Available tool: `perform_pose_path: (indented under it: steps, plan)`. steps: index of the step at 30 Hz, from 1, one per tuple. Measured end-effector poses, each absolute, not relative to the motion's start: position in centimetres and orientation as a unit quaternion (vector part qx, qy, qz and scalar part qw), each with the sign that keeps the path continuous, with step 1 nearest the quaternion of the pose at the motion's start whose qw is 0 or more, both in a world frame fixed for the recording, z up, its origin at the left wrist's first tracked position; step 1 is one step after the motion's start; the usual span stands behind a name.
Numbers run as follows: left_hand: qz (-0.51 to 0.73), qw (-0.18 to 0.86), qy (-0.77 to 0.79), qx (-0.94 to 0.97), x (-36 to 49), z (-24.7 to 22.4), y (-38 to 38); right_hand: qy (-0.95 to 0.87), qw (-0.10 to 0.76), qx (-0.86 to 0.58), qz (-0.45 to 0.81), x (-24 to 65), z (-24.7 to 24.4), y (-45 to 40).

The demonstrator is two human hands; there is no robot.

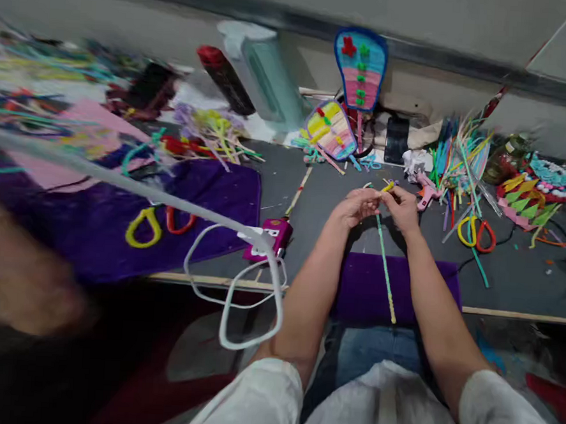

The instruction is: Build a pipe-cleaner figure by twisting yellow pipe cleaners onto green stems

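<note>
Between the left hand [361,206] and the right hand [402,210], which are brought together above the dark tabletop [307,207], the upper end of a green-and-yellow fuzzy strip [385,249] is pinched in the left fingertips, while a small yellow piece [388,186] is grasped between the thumb and forefinger of the right. From the left fingertips the strip is extended toward the near side, between the two forearms and over a purple cloth [362,284]. To the right of the hands, a pink glue gun [427,190] is seen near the right hand, with yellow-and-red-handled scissors [485,236] farther right.
</note>
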State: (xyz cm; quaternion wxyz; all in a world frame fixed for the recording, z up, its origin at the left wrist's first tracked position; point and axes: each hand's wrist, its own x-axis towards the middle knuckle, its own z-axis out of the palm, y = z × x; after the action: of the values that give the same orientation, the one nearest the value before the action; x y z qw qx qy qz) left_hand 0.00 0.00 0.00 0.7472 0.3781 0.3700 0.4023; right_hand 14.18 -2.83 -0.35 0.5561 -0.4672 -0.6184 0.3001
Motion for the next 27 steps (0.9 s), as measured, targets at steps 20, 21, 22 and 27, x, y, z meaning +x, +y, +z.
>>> perform_pose_path:
  steps: [20, 21, 22, 27]
  plan:
    - [0.482, 0.571, 0.387, 0.54, 0.8, -0.8, 0.3, -0.542, 0.569, -0.506, 0.355, 14.4, -1.1, -2.4]
    - [0.486, 0.549, 0.393, 0.554, 0.9, -1.0, 0.4, -0.535, 0.57, -0.509, 0.359, 14.4, -1.1, -2.3]
    - [0.49, 0.527, 0.4, 0.568, 0.9, -1.1, 0.4, -0.529, 0.571, -0.512, 0.363, 14.4, -1.2, -2.3]
    - [0.503, 0.527, 0.387, 0.566, 1.2, -0.9, 0.3, -0.507, 0.581, -0.51, 0.381, 14.4, -1.1, -2.3]
